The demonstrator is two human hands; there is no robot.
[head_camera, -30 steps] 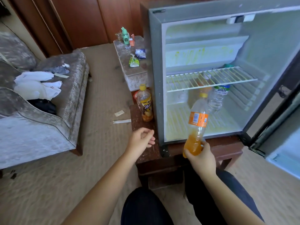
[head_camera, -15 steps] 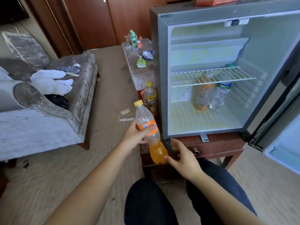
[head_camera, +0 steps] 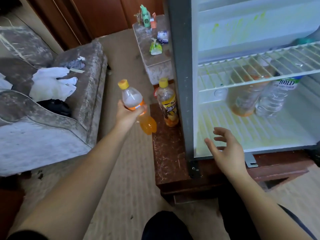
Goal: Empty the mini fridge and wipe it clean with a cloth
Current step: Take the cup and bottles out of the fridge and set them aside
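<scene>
Head view: the left hand point(head_camera: 126, 116) grips the orange bottle point(head_camera: 132, 97) by its middle — cap tilted far-left, base just left of the worktop point(head_camera: 166, 153) beside the fridge point(head_camera: 181, 84). The right hand point(head_camera: 226, 151), fingers spread and empty, is nearer the next bottle point(head_camera: 242, 101) inside — far-right of it.

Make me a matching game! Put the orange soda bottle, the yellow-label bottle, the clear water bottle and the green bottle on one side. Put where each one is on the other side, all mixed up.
Things
1. orange soda bottle
2. yellow-label bottle
3. clear water bottle
4. green bottle

Places
A. inside the mini fridge, under the wire shelf
B. on the padded stool at the back
C. held in the left hand
D. standing on the wooden stand, just left of the fridge

Pairs: 1-C, 2-D, 3-A, 4-B
</scene>
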